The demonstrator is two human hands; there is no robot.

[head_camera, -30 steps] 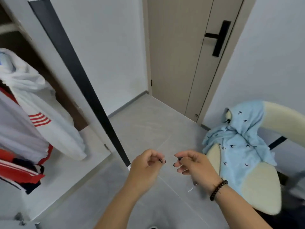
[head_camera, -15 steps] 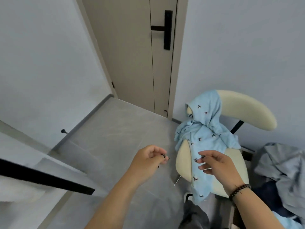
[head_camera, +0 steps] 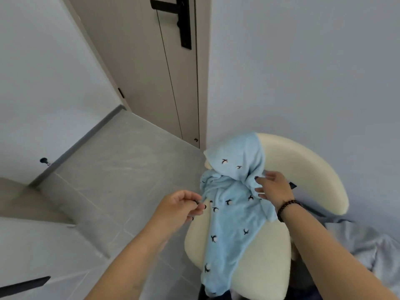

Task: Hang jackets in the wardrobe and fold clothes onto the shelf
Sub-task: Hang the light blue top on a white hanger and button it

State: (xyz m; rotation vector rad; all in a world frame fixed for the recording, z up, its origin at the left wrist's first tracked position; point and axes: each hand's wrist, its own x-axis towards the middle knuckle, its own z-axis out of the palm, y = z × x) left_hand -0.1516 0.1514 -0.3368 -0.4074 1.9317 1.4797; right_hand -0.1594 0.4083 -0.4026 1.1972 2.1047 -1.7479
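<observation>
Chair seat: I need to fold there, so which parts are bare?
Bare cream strips of the chair seat flank the light blue garment, widest on its right. The backrest's left end is covered, with the right hand on the cloth and the left hand alongside.

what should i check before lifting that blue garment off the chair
1. Right hand on the blue garment: ok, its fingers touch the fabric near the backrest.
2. Right hand's grasp closed: not ok, fingers look spread, not yet curled round the cloth.
3. Left hand on the garment: cannot tell, its curled fingers sit at the fabric's left edge.
4. Garment free to lift: not ok, its top is hooked over the end of the chair backrest.
5. Lower end clear: cannot tell, it hangs over the seat front and out of view.
6. Grey clothes beside the chair kept apart: ok.
</observation>
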